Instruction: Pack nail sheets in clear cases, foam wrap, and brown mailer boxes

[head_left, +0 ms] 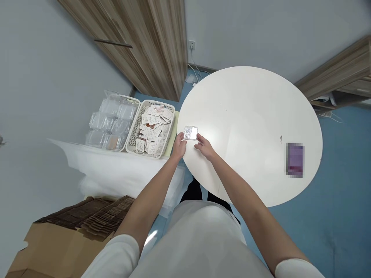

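Note:
A small clear plastic case with a shiny silver sheet inside lies flat by the left edge of the round white table. My left hand holds its left side, fingertips at the edge and thumb near the lower corner. On the opposite side, my right hand has its fingertips at the case's right edge, with the thumb just below. Whether the case rests on the tabletop or is slightly lifted cannot be seen.
Left of the table stand a white basket of printed cards and another basket with clear plastic boxes. White wrapping sheets and an open carton lie nearer. A blurred purple item sits at the table's right.

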`<state>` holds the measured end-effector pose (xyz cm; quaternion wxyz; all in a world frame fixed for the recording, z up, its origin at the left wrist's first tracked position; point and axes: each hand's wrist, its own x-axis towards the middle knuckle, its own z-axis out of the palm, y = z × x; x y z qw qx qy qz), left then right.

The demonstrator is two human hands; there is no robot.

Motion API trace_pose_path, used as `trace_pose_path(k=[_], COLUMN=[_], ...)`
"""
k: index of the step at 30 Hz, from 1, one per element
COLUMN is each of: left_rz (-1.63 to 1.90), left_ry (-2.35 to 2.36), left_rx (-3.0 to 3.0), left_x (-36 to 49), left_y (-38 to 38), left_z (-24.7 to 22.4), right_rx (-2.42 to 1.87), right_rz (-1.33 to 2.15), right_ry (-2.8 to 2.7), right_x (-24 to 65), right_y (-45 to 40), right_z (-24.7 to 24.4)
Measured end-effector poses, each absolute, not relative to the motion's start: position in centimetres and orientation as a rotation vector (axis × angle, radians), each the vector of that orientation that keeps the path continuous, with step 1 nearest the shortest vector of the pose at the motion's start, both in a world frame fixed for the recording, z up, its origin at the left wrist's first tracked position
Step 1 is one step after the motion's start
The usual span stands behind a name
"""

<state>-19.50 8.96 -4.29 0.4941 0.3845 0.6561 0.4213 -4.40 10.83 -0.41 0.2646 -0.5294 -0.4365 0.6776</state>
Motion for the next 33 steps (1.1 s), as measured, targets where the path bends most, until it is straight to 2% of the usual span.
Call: trace_pose_path(k=[7, 15, 24, 33], left_rz=[1.027, 0.911, 0.653, 0.624], left_ry=[1.492, 1.247, 1.131, 1.218], left_rx=[0.995, 1.073, 1.060, 1.031], left_x=[-16.7, -8.3, -2.6, -0.5], left_y=[8.3, 4.6, -2.8, -5.9], left_z=[-2.8, -1.1, -0.7, -0.9], right_rx=[-1.427, -1.517, -1.539, -1.479], right_rz=[1.710, 1.539, 1.536, 1.595], right_ry=[-1.145, -1.105, -1.130, -1.172], right_x=[-1.1, 8.8, 17.2, 19.8], right_y=[9.0, 2.2, -7.0, -9.1], right_z=[1.3, 3.0, 1.1, -1.2])
